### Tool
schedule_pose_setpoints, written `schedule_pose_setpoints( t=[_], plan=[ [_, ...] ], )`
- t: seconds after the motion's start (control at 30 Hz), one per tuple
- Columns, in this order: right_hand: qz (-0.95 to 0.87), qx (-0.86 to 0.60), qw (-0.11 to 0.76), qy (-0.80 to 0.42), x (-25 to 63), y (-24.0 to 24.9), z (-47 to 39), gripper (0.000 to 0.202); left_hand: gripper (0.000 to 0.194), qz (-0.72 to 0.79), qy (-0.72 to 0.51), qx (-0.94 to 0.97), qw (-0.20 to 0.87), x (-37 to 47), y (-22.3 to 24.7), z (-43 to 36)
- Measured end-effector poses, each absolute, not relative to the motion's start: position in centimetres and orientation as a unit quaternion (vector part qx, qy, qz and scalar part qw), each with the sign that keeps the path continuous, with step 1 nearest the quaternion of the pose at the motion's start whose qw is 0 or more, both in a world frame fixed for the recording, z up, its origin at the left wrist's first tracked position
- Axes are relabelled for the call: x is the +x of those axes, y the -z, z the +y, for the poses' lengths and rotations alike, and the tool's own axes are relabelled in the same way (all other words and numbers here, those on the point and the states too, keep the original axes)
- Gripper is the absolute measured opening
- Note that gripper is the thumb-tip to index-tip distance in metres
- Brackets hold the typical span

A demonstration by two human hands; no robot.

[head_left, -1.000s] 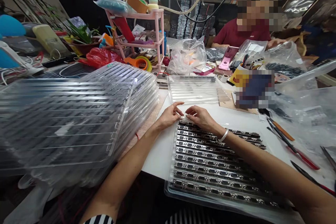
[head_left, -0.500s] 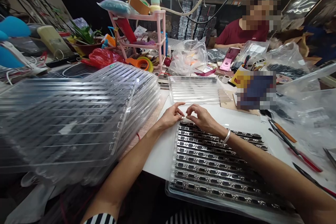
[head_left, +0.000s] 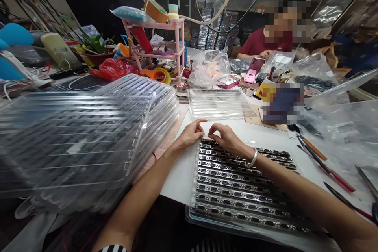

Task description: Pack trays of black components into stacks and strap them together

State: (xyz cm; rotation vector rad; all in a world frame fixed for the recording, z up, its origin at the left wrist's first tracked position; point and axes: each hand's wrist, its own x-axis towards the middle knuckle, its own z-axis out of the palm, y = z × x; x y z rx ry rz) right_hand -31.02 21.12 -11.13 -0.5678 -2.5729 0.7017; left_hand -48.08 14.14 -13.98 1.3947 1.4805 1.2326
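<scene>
- Clear plastic tray (head_left: 193,191), right of centre in the lower half of the frame, lying on a white tabletop (head_left: 173,183); its near edge runs along the bottom.
- Rows of metal connectors (head_left: 233,195) fill the tray from side to side, sockets facing the camera; the right forearm hides part of them.
- Left hand (head_left: 190,134), near the middle of the frame at the tray's upper left corner: partly curled, forefinger stretched out, the other fingertips drawn in near the thumb. Whether it pinches something small, I cannot tell.
- Right hand (head_left: 226,138), just right of it, over the top row: fingers bent, forefinger and thumb curved toward each other. Whether anything sits between those tips, I cannot tell. A pale bracelet (head_left: 253,158) circles the wrist.
- Second clear tray (head_left: 218,106), beyond the hands, above the centre.
- Stack of clear trays (head_left: 158,120), across the left half, dark rows showing through the plastic.
- Red-handled tool (head_left: 344,181), at the right, near an orange strip (head_left: 314,149).
- Pink shelf (head_left: 178,49), upper centre-left, with a roll of brown tape (head_left: 156,9) on top.
- Pink phone (head_left: 254,69), propped up right of centre.
- Co-worker (head_left: 279,45) in a dark red shirt, upper right.
</scene>
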Motion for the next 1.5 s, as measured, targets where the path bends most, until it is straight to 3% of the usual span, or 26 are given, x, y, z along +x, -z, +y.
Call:
schedule_pose_setpoints(
  t=[0.27, 0.43, 0.7, 1.0, 1.5],
  plan=[
    [-0.945, -0.181, 0.185, -0.199, -31.0, 10.9, 19.5, 0.012, 0.038, 0.606, -0.477, 0.541, 0.336, -47.6, 14.1, 14.0],
    [-0.939, -0.197, 0.203, -0.195, -31.2, 10.7, 19.5, 0.011, 0.041, 0.59, -0.48, 0.54, 0.362, -47.7, 14.1, 14.1],
    [-0.902, -0.235, 0.224, -0.283, -31.7, 10.8, 21.3, 0.003, 0.045, 0.574, -0.489, 0.533, 0.385, -48.2, 14.4, 14.3],
    [-0.878, -0.247, 0.197, -0.359, -31.5, 11.6, 21.3, 0.032, 0.048, 0.557, -0.489, 0.531, 0.412, -48.3, 14.2, 14.2],
    [-0.871, -0.232, 0.177, -0.395, -32.6, 12.3, 21.5, 0.03, 0.043, 0.544, -0.498, 0.529, 0.419, -48.3, 13.3, 13.7]
  ],
)
